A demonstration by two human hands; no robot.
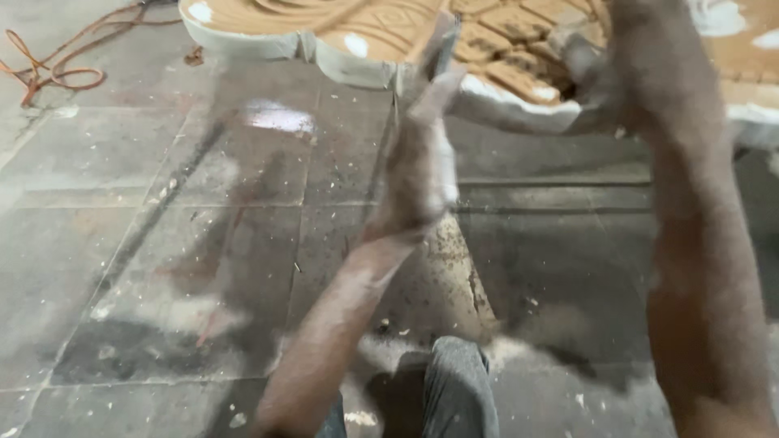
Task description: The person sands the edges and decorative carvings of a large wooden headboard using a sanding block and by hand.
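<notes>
The view is blurred by motion, so fine detail is lost. The left hand (418, 166) rises near the centre of the frame, its forearm running down toward 7 o'clock. Its fingers stretch upward toward 12 o'clock, and a thin dark tool (445, 45) shows at the fingertips; whether the hand is clenched around it or merely lies against it I cannot tell.

The right hand (604, 69) sits at about 1 o'clock, its forearm dropping along the right side toward 5 o'clock. It rests on the edge of the carved panel (519, 49), with the fingers curled against the carving; the blur hides whether it is grasping anything, so I cannot tell.

The carved panel fills the top of the frame from 11 to 2 o'clock. Its face is brown with raised scroll-like relief, and its curved rim is pale, with white patches. Both hands meet the panel along its lower rim, the left just beside the right but apart from it.

Below the panel lies the grey tiled floor (162, 243), dusted with pale chips and powder. An orange cord (57, 69) loops on the floor at 10 o'clock, well apart from the hands. At 6 o'clock a knee in grey cloth (458, 389) shows between the two forearms.
</notes>
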